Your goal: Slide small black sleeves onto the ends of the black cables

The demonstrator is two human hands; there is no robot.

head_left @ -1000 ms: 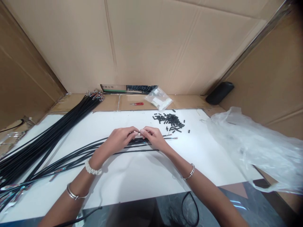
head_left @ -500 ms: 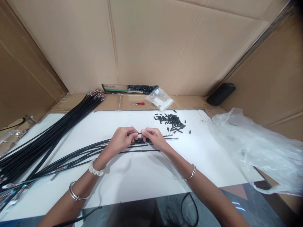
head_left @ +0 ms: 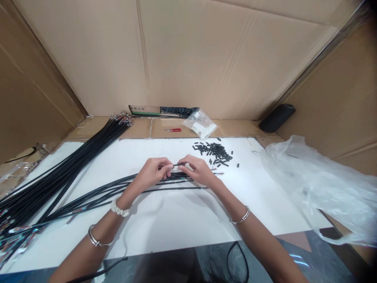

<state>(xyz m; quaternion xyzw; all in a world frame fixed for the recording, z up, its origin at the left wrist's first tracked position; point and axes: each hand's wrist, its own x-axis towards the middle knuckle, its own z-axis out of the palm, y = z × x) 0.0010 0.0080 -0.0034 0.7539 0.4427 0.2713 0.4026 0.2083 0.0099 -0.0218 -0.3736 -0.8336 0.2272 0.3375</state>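
Above middle of white tabletop [head_left: 165, 224], left hand [head_left: 156, 169] and right hand [head_left: 197, 169] faced each other, both grips narrow, pinching thin black piece [head_left: 178, 164] between them; cable or sleeve, could not tell. Loose row of black cables [head_left: 118, 182] ran beneath hands, some with coloured wire ends [head_left: 219, 173] bared. Pile of short black tubes [head_left: 217, 151] lay just beyond right hand. Farther back rested red-handled snips [head_left: 174, 129] and clear plastic bag [head_left: 200, 125]. Thick bundle of black cables [head_left: 72, 163] lay along left side.

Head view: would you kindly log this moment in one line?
left hand: holds thin black piece; right hand: holds same piece; small black pieces: piled beyond
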